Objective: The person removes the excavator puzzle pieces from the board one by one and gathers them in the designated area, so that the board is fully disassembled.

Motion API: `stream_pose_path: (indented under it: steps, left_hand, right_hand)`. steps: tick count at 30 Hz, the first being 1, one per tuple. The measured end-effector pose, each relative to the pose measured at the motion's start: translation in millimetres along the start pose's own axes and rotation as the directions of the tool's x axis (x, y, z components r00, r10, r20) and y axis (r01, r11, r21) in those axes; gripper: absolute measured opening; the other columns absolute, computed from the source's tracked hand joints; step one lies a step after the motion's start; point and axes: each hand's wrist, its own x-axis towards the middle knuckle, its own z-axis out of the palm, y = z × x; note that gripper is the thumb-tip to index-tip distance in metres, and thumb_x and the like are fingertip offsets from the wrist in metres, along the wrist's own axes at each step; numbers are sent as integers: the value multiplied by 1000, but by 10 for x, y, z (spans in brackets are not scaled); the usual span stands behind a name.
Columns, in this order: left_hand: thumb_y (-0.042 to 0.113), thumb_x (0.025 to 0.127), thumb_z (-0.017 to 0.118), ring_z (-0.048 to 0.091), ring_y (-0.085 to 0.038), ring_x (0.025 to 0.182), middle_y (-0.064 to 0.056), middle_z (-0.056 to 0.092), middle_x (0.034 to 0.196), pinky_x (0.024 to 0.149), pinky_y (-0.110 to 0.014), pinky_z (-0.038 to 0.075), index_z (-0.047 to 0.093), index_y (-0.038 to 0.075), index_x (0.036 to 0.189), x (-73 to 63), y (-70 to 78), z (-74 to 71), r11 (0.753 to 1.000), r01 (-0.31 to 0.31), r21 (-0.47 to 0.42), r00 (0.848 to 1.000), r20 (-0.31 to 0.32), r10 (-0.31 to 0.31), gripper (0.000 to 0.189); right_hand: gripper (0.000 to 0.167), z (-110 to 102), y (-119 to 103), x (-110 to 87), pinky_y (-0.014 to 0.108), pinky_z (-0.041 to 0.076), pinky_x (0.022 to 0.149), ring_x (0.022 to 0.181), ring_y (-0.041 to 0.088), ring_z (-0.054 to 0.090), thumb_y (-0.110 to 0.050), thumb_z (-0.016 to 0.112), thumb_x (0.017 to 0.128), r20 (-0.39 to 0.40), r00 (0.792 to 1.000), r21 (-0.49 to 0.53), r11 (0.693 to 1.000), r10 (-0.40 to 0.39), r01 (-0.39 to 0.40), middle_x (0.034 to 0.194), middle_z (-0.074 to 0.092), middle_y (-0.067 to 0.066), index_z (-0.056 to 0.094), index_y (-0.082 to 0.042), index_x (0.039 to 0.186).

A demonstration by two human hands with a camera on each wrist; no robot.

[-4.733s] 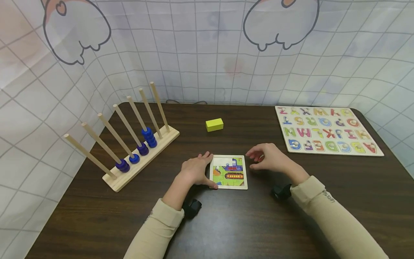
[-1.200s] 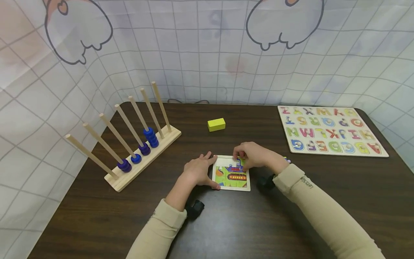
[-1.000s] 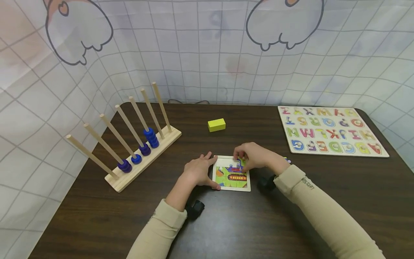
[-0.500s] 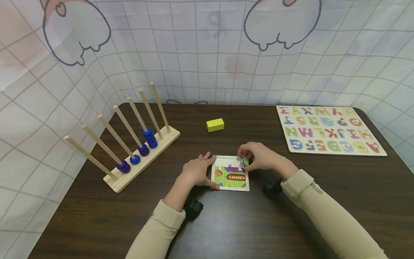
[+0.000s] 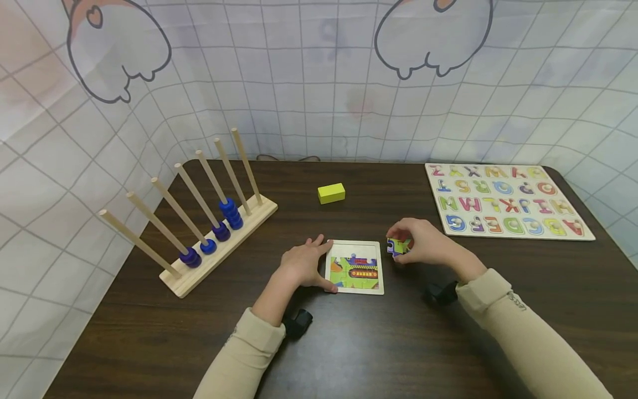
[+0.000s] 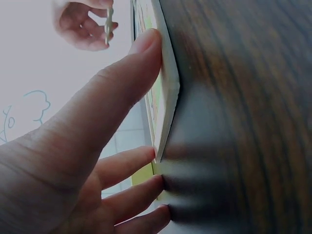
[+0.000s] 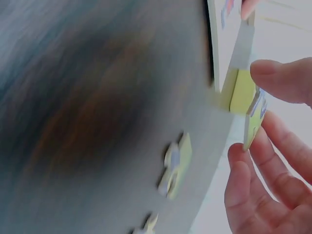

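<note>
Pinching the piece (image 5: 397, 247) between thumb and fingertips, the right hand (image 5: 427, 244) holds it just right of the board (image 5: 381, 272), not touching it; the board's bare strip (image 5: 353, 249), along the far side, lies leftward of the piece, while the left hand (image 5: 298, 264), fingers spread, touches the board's left edge

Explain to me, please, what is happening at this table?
Someone is working on a puzzle. The left grip rests against its left edge, and the right grip pinches a piece, off the puzzle and to its right. The puzzle's lower part is filled; its top strip is bare. Loose pieces lie on the table. The block, rack and letter board are untouched.
</note>
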Motion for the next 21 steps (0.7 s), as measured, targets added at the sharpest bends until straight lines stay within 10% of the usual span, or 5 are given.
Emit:
stream_pose_path:
  steps: [21]
  left_hand:
    - [58, 60, 76, 24, -24, 135, 0, 19, 150, 94, -51, 37, 28, 24, 145, -18, 0, -5, 1000, -10, 9, 1000, -8, 10, 103]
  right_hand:
    - [40, -326, 435, -499, 32, 51, 68, 80, 21, 57, -9, 80, 67, -80, 994, -8, 997, 77, -78, 93, 60, 7, 65, -1, 103]
